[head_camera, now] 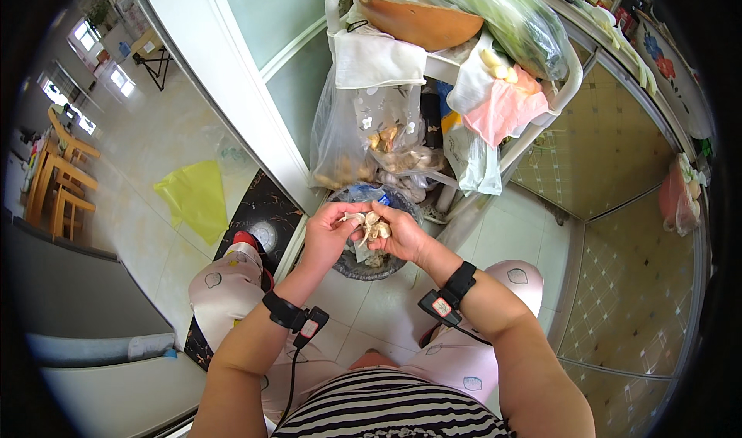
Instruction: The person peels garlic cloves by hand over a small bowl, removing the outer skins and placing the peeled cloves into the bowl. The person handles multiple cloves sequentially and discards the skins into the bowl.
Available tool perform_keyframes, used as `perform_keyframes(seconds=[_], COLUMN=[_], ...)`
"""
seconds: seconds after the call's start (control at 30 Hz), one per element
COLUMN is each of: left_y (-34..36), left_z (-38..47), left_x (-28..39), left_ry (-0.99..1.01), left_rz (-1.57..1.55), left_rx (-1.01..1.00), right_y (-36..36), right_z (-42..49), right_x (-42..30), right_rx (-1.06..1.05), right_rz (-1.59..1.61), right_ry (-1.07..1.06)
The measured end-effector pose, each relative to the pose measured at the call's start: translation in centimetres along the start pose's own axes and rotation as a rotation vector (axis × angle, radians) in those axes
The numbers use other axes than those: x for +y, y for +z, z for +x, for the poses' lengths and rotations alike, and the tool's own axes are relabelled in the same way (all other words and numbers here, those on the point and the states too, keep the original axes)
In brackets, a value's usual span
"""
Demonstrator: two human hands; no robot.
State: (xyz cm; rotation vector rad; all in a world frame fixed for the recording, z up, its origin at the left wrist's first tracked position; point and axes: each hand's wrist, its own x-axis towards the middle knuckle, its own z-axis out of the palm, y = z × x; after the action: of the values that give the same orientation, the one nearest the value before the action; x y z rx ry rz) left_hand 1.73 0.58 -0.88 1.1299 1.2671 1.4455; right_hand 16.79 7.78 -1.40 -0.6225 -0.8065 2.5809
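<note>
Both hands meet above a dark, bag-lined bin (364, 272). My right hand (401, 229) cups a broken garlic bulb (374, 227) with its stalk and several cloves spread apart. From the other side, the thumb and fingertips of my left hand (328, 229) pinch a pale piece of garlic (352, 218) against the same cluster. Below them, peelings and scraps (374, 259) lie inside the bin, with clear plastic (355, 193) at its far rim. Each wrist wears a black strap with a small cabled device.
A white cart (571, 87) ahead carries a leek-like vegetable in plastic (510, 24), a brown curved vessel (414, 18) and hanging bags. Tiled cabinet doors (632, 287) stand at right. A white door frame (249, 79) rises left; a yellow-green bag (197, 197) lies on the floor.
</note>
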Motion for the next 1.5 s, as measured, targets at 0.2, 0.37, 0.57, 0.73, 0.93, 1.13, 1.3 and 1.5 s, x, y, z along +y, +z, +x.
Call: perform_keyframes(seconds=[0.2,0.37,0.57,0.73,0.93,1.13,1.3,1.5], left_y=[-0.3,-0.6,-0.6,-0.6,-0.6,-0.2,-0.4,-0.6], left_z=[0.1,0.1,0.0,-0.1,-0.2,-0.2,0.0,0.3], left_x=[-0.1,0.2,0.8,0.8,1.0,1.2,1.3,1.2], left_ry=[-0.090,0.018,-0.266,-0.291,-0.202,-0.125,-0.173,-0.188], left_rz=[-0.004,0.057,-0.287,-0.313,-0.193,-0.151,-0.197,-0.253], left_rx=[0.037,-0.020,0.047,0.020,-0.020,-0.002,0.028,0.004], right_y=[-0.1,0.2,1.1,1.3,0.4,0.9,1.2,0.9], right_z=[-0.1,-0.4,-0.9,-0.6,-0.4,-0.5,-0.6,-0.3], right_x=[0.1,-0.1,-0.9,-0.2,-0.2,-0.1,0.0,0.3], right_rx=[-0.046,0.058,0.278,0.314,0.273,0.311,0.210,0.218], right_rz=[-0.046,-0.168,-0.450,-0.632,-0.960,-0.643,-0.435,-0.792], right_ry=[-0.027,-0.077,-0.164,-0.412,-0.652,-0.349,-0.352,-0.640])
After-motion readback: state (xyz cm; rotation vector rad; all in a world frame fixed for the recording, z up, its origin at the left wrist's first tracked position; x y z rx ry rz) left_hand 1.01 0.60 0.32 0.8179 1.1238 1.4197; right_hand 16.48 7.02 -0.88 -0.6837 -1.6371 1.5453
